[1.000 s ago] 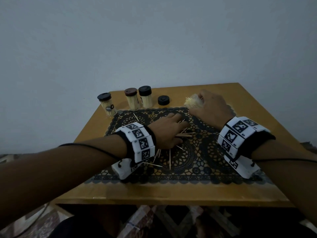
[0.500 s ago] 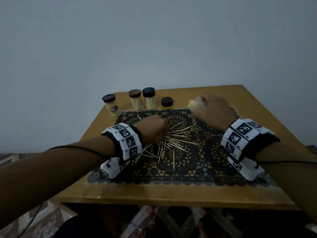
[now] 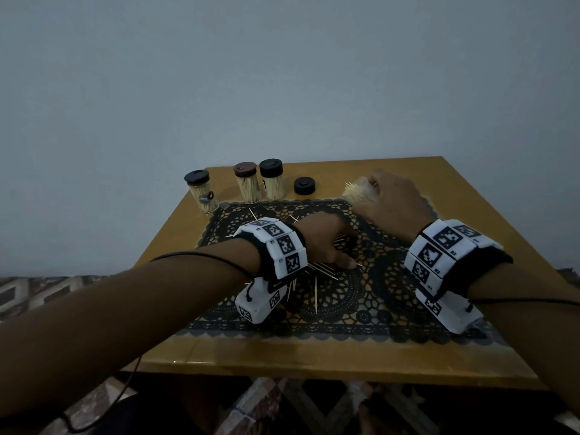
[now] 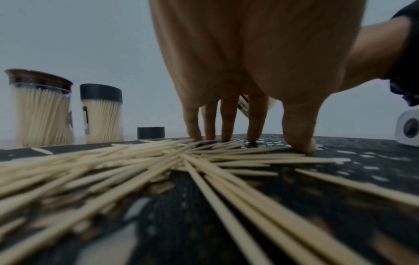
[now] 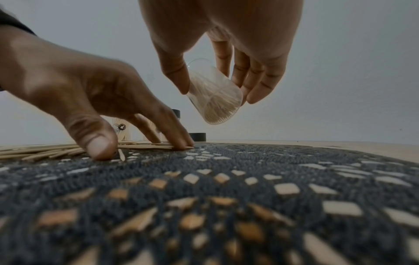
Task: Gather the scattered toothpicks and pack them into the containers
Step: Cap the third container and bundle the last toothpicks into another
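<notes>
- Toothpicks [image 3: 314, 279] lie fanned out on the black lace mat [image 3: 370, 296], mostly under and near the left hand [image 3: 326, 243], in the head view; a few strays reach toward the mat's far left part.
- Along the table's [image 3: 282, 356] far edge stand three capped containers, all packed with upright toothpicks: a black-lidded one [image 3: 201, 191] at the left, a brown-lidded one [image 3: 247, 182], and another black-lidded one [image 3: 272, 178] just beside it. A loose black cap [image 3: 304, 186] sits to their right.
- The right hand [image 3: 392, 202] holds an uncapped clear container [image 3: 359, 193] at the mat's far edge, tilted, toothpick tips poking out toward the left.
- In the left wrist view, the left hand's fingers [image 4: 228, 122] are straight and slightly spread, tips pressing down on the far side of the toothpick pile [image 4: 158, 166]; the thumb touches the mat to the right. The brown-lidded container [image 4: 40, 109] and a black-lidded one [image 4: 102, 113] appear full.
- In the right wrist view, the right hand [image 5: 226, 44] pinches the clear container [image 5: 213, 96] between thumb and fingers, clear of the mat [image 5: 249, 188], holding a bundle of toothpicks. The left hand [image 5: 90, 100] presses on toothpicks [image 5: 45, 150] at the left.
</notes>
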